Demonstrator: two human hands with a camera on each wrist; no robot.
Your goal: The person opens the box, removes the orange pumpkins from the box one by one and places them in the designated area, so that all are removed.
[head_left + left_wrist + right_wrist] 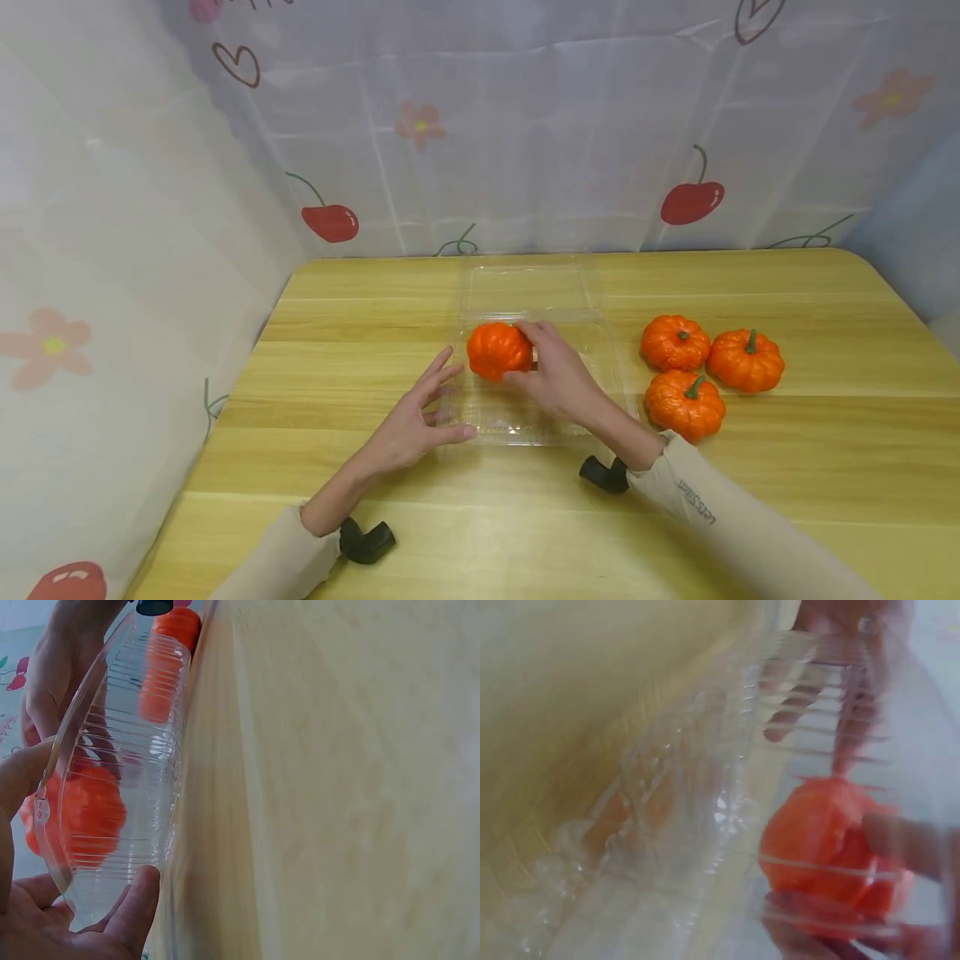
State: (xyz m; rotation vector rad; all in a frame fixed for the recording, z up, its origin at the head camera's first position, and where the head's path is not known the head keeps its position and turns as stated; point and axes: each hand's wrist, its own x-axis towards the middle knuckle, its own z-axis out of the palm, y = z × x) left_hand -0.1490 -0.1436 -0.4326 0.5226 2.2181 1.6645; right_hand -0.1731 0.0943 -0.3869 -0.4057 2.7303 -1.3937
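Note:
My right hand (562,379) grips a small orange pumpkin (495,352) over the base of a clear plastic clamshell container (551,410). In the right wrist view, the ribbed clear wall crosses in front of this pumpkin (817,840), and the picture is blurred. At the container's front left corner is my left hand (401,433), its fingers spread along the side and its thumb by the front edge. Seen from the left wrist, a fingertip meets the container wall (124,735) low down. Whether the pumpkin touches the container floor, I cannot tell.
Several things stand about: three more orange pumpkins (686,404) with green stems sit grouped on the wooden table (337,333), right of the container. Its open lid (528,287) lies toward the back. A printed curtain (525,150) hangs behind the table. Black pieces (367,543) are at both wrists.

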